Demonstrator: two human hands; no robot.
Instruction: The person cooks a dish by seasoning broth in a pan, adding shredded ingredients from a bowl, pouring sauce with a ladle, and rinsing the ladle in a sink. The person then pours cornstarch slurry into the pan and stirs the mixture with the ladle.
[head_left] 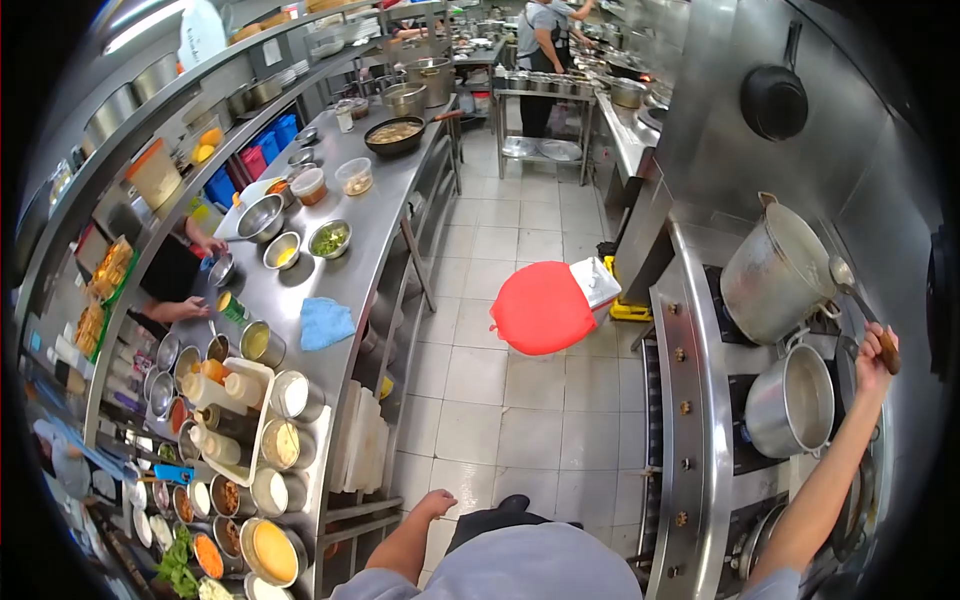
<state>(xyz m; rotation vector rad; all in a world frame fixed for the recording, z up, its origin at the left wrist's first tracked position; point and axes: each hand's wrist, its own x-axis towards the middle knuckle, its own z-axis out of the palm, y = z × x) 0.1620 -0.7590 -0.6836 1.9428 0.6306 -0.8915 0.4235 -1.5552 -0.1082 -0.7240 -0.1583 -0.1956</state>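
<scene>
My right hand [873, 362] is closed around the wooden end of a long metal ladle [855, 292]. The ladle's bowl is at the right rim of a tall dented stockpot [772, 270] on the stove; I cannot tell whether the two touch. Just below my right hand, a smaller two-handled pot [790, 402] stands on another burner, with pale contents inside. My left hand [435, 504] hangs low over the floor tiles, its fingers curled in, with nothing visible in it.
A steel counter [385, 185] on the left bears bowls, bottles and a blue cloth [326, 323]. Another person's hands [188, 308] work across it. A red rounded object [543, 308] is in the aisle. A black pan [774, 102] hangs on the wall. People stand at the back.
</scene>
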